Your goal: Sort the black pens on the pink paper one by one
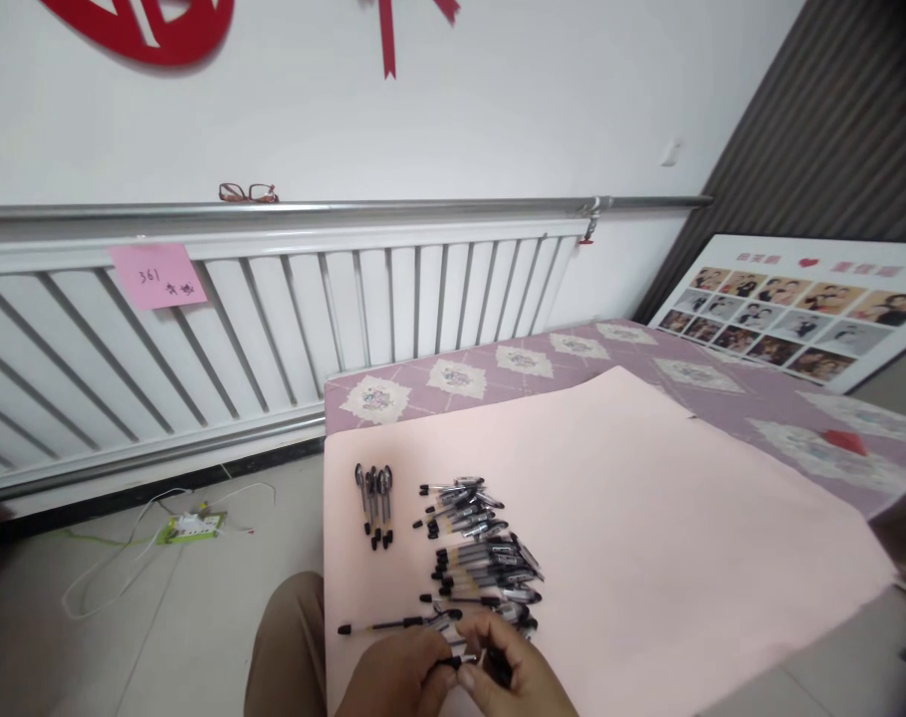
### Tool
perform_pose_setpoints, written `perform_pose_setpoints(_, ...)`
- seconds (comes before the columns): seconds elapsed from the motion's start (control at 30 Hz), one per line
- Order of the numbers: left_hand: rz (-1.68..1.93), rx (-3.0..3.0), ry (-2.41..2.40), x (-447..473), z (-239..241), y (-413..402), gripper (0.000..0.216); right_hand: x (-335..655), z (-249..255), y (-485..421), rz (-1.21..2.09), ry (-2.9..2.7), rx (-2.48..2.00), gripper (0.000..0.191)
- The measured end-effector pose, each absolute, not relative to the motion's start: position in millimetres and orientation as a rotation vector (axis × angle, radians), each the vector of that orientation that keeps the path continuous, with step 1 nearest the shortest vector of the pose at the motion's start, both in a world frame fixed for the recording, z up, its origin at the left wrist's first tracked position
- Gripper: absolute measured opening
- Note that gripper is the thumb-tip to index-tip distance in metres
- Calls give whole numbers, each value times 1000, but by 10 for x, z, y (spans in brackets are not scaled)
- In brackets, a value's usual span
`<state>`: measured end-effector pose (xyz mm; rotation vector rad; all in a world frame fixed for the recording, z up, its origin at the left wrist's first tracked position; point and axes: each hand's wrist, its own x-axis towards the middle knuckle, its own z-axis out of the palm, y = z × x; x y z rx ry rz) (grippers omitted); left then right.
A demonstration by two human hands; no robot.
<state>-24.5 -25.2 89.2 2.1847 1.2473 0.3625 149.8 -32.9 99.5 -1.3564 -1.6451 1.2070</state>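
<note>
At the bottom edge my left hand [397,677] and my right hand [517,682] meet over a pink sheet [647,518]. Both pinch a small black pen part [464,660] between their fingertips. A single black pen [393,625] lies just above my left hand. A loose pile of black pens [479,548] lies beyond my right hand. Several capped pens [374,503] lie side by side in a neat row at the sheet's left edge.
The sheet covers a table with a purple patterned cloth [513,363]. A white radiator [274,319] with a pink note [158,274] and glasses [248,192] stands behind. A power strip [191,526] with cables lies on the floor. A photo board [796,309] leans at the right.
</note>
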Motion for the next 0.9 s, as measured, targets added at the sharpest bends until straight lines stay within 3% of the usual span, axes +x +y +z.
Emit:
perform_pose_setpoints(0.17,335,2184,1323,-209,1042,-286,14,1464,999,-338,1125,-1659,-1447,29)
perform_pose_setpoints(0.4,326,2156,1363,-237,1072,-294,13,1476,1049,-343,1203,-1637,-1405,9)
perform_pose_setpoints(0.67,301,2152,1388,-247,1100,-292,13,1447,1049,-337,1135,-1667,-1482,24)
perform_pose_setpoints(0.9,413,2079,1372,-319,1060,-291,16,1497,1094,-312,1223,-1585,-1462,11)
